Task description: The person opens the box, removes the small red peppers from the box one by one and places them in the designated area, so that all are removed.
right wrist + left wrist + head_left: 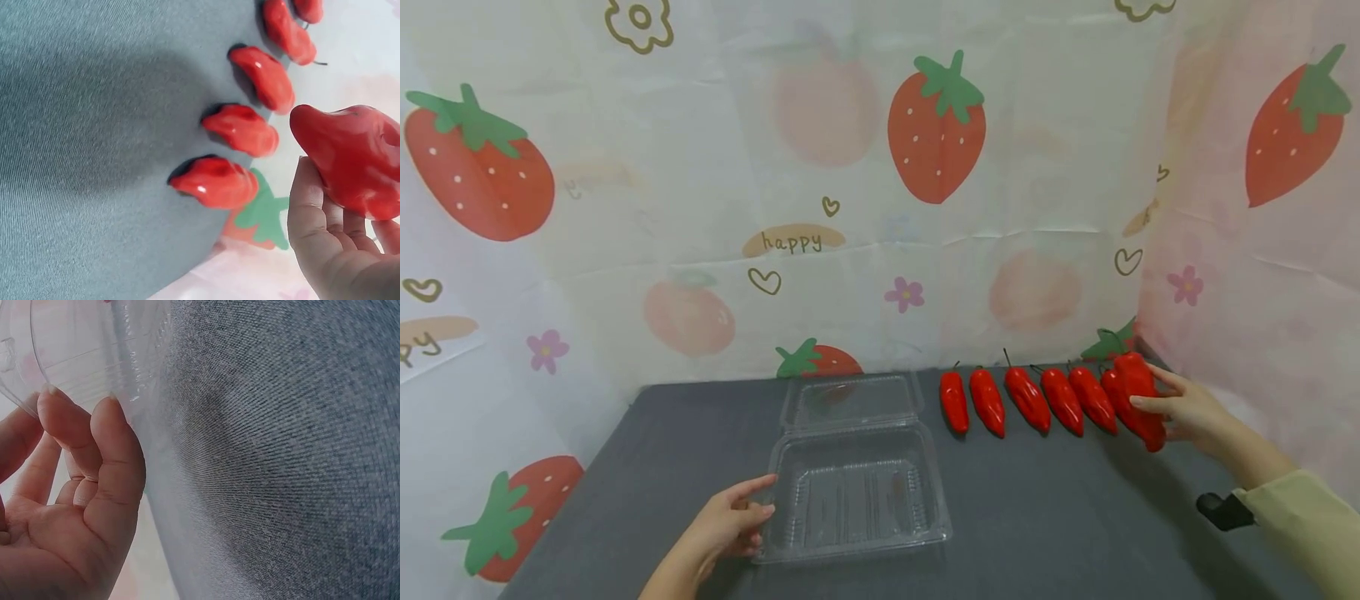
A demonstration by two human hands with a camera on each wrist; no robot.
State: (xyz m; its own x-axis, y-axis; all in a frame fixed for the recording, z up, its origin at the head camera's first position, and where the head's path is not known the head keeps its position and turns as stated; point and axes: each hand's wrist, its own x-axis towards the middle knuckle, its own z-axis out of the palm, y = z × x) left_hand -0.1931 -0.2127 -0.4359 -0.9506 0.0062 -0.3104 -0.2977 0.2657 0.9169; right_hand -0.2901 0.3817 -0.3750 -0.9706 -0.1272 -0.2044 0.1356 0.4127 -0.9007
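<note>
In the head view, my right hand (1195, 421) grips a large glossy red pepper (1137, 387) at the right end of a row of red peppers. The right wrist view shows this held pepper (356, 156) between the thumb and fingers, raised off the table, its tapered tip pointing left. My left hand (722, 525) is at the left side of a clear plastic clamshell container (865, 547). In the left wrist view, its fingertips (109, 415) pinch the container's thin rim. The container's lid (853, 408) lies folded back, away from me.
Several red peppers (1028, 400) lie side by side along the back of the dark grey table (1037, 517), stems toward the wall. A cloth (865, 192) printed with strawberries hangs behind and at both sides. A small black object (1225, 510) shows by the right sleeve.
</note>
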